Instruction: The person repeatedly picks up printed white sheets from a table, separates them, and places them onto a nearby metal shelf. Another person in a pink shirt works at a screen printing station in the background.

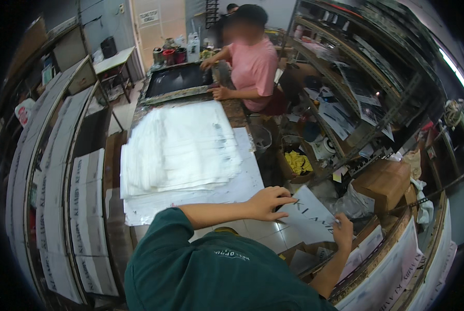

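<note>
Between my two hands hangs a white sheet (pixel 307 210) with large dark lettering, tilted, to the right of the work table. My left hand (pixel 269 203) reaches across and pinches its left edge between thumb and fingers. At the sheet's right edge, my right hand (pixel 343 231) is closed on it, fingers curled. I cannot tell whether the sheet is paper or cloth. Left of my hands, a thick pile of thin white sheets (pixel 180 145) lies on the table (pixel 250 181). Below and right of my right hand stands a drying rack (pixel 398 243) with similar printed sheets laid over its boards.
Across the table a person in a pink shirt (pixel 252 65) handles a dark printing screen (pixel 177 82). Tall racks of printed sheets (pixel 87 223) line my left. On the right are a cluttered metal shelf (pixel 346 78), a cardboard box (pixel 382 184) and a box of yellow cloth (pixel 297 163).
</note>
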The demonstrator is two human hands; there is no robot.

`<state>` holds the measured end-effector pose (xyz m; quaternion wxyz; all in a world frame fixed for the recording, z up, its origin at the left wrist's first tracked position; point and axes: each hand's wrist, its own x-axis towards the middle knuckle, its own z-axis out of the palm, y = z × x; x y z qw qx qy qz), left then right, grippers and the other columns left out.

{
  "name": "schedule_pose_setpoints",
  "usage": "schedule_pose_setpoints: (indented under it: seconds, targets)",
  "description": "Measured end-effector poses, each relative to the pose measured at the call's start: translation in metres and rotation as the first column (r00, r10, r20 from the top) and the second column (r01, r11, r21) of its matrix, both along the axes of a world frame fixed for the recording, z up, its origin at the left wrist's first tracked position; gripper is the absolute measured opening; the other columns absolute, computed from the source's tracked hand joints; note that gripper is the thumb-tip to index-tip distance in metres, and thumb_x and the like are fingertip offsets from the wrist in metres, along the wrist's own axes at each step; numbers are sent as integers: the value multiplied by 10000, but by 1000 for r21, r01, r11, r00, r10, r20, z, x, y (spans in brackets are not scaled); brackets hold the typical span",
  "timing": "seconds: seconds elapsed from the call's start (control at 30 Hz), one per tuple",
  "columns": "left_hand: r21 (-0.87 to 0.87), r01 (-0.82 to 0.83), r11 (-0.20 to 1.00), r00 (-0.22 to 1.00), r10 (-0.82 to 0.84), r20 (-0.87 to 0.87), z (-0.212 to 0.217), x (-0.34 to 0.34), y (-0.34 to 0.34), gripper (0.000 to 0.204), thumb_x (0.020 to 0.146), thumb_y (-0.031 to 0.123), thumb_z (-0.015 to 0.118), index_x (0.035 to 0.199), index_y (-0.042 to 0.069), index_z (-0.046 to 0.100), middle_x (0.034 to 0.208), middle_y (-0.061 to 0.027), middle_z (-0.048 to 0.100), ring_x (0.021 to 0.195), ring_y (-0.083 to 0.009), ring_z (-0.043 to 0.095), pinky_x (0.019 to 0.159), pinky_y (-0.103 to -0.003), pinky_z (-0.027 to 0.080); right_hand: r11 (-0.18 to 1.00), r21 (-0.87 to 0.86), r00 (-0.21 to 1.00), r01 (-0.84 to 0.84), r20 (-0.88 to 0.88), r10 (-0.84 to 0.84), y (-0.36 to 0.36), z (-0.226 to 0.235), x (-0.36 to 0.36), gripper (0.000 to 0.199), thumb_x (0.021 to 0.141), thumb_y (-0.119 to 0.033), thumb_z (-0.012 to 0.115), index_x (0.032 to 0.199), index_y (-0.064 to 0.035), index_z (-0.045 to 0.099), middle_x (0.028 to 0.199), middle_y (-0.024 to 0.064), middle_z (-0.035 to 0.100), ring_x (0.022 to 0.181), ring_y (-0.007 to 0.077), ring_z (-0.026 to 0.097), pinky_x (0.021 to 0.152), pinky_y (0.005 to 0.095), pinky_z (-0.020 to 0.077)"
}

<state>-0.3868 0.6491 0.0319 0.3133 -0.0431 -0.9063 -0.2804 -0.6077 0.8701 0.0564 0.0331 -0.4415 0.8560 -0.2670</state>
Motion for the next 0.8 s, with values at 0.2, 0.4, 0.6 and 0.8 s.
schedule_pose_setpoints:
  seconds: [0.2, 0.4, 0.6, 0.8]
  targets:
    - [58, 189, 980, 945, -198, 260, -59, 72, -24, 370, 746, 288, 612, 1059, 99, 554, 939, -98, 530, 839, -282, 533, 694, -365, 440, 994, 79, 996, 81, -36, -79, 29, -22, -17, 181, 672, 14, 544, 852, 19, 545, 793, 216, 588, 793, 354, 584, 684, 365, 440]
    - [58, 228, 972, 912, -234, 336, -66, 118, -47, 338, 761, 324, 598, 1013, 99, 580, 889, -102, 551, 826, -290, 539, 698, -375, 439, 990, 130, 999, 45, -19, -43, -2, -42, -16, 257, 647, 60, 485, 893, 34, 552, 825, 225, 592, 818, 336, 592, 711, 345, 445]
    - [276, -220, 936, 923, 108, 369, -82, 178, -81, 348, 750, 327, 620, 1025, 115, 589, 892, -92, 573, 827, -256, 557, 685, -348, 452, 992, 31, 992, 122, 24, -123, -45, -43, 18, 301, 636, 100, 455, 915, 30, 544, 816, 205, 595, 781, 330, 592, 687, 332, 446]
    - [748, -514, 420, 823, 486, 293, -105, 198, -100, 309, 746, 206, 661, 1005, 53, 592, 784, -50, 587, 704, -120, 542, 625, -243, 442, 991, 8, 991, 130, -17, -130, -46, -55, 24, 159, 650, 71, 523, 797, 9, 536, 654, 139, 547, 626, 211, 555, 592, 292, 431]
